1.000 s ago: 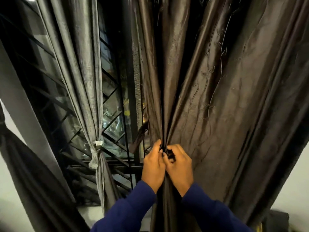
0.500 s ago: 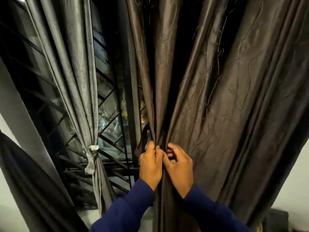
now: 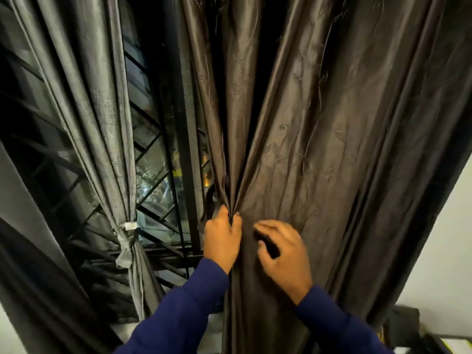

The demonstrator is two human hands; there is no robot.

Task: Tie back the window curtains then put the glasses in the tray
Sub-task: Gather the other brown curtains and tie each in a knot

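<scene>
A dark brown curtain hangs in front of me and fills the right half of the view. My left hand pinches a bunch of its folds at waist height. A dark strip of cloth pokes out just behind that hand. My right hand hovers beside it with the fingers spread and curled, slightly blurred, holding nothing. To the left a grey curtain is gathered and bound by a knotted tie. No glasses or tray show in this view.
Behind the curtains is a window with a black metal grille and a vertical frame bar. A pale wall stands at the right. Dark objects sit at the lower right corner.
My right hand has let go of the curtain folds and moved right, fingers apart. My left hand keeps its grip on the bunched cloth. The view has shifted slightly.
</scene>
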